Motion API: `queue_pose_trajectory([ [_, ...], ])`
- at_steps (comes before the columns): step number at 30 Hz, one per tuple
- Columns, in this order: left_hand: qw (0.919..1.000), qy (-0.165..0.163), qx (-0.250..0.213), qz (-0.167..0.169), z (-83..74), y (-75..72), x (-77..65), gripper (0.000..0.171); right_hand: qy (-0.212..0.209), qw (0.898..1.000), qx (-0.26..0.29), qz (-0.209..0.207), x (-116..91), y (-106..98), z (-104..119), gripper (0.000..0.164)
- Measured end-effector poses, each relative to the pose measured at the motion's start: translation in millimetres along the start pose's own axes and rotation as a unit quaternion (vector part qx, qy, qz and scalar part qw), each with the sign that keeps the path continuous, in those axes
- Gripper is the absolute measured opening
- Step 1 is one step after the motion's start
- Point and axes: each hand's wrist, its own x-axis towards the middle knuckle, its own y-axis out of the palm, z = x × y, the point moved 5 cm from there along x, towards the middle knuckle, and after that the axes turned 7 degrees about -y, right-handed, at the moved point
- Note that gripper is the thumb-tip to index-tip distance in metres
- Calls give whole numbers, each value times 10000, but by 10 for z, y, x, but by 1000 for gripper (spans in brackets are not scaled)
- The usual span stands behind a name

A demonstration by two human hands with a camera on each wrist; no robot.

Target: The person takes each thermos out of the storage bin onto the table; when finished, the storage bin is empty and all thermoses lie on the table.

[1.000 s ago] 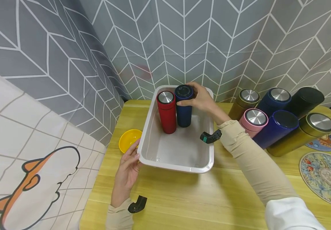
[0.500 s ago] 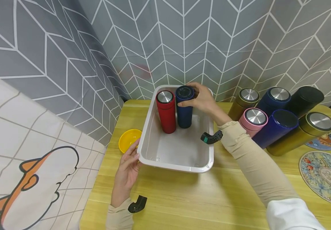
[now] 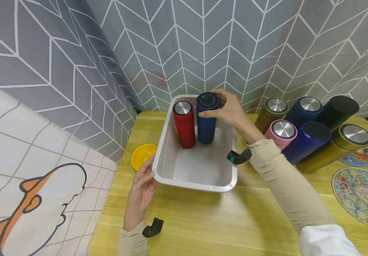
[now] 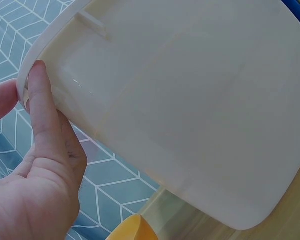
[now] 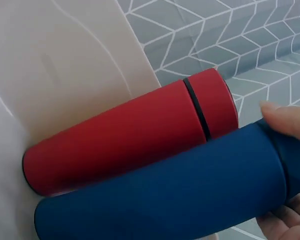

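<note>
My right hand (image 3: 233,111) grips a dark blue thermos bottle (image 3: 206,128) around its top, thumb on one side and fingers behind. The bottle stands inside a white plastic tub (image 3: 163,145). Just left of it, in the same tub, is a red thermos bottle (image 3: 185,129) with a silver-topped lid. The right wrist view shows the red bottle (image 5: 120,132) and the blue bottle (image 5: 165,190) side by side, their lower ends near the tub's bottom. With thumb and fingers, my left hand (image 3: 141,188) pinches the tub's rim at the near left corner; the left wrist view shows the tub's outer wall (image 4: 185,100).
A yellow bowl (image 3: 142,156) sits left of the tub, by my left fingers. Several more thermos bottles stand at right, among them a pink one (image 3: 281,133), a purple one (image 3: 308,138) and a gold one (image 3: 334,149). A round patterned mat (image 3: 363,197) lies on the wooden table (image 3: 196,224).
The blue bottle has shifted slightly right, away from the red one, and its top sits a little higher. My right hand moved with it; the left hand stayed on the rim.
</note>
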Motion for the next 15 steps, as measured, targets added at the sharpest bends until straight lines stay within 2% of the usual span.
queue_pose_trajectory([
  [5,10000,86,36,-27,-14,-24,-16,50,-199,9997,23,-119,-89,-59,101,69],
  [11,9993,-17,344,-128,11,-20,-8,49,-224,9987,-56,-453,-296,-215,203,71],
  [15,9995,63,269,-147,-1,-8,-22,49,-396,9974,-63,-595,-396,-267,329,74],
])
